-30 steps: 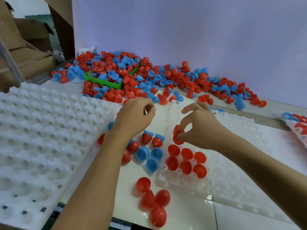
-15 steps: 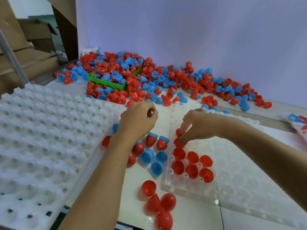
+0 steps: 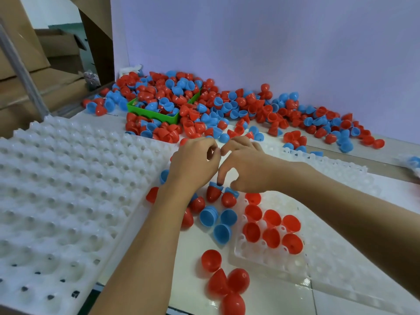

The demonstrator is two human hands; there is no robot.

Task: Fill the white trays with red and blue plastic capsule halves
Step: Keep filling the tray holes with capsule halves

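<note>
Now right hand (image 3: 247, 169) fingertip touching red-blue capsule (image 3: 213, 192)

Capsule halves (image 3: 272, 238) red, others (image 3: 222, 233) blue; trays (image 3: 68, 189) white; bin (image 3: 154, 114) green.

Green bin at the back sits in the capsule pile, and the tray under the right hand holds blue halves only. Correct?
Not quite. The halves seated in the tray under the right hand are red, not blue, per the head view. The green bin does sit in the pile.
</note>
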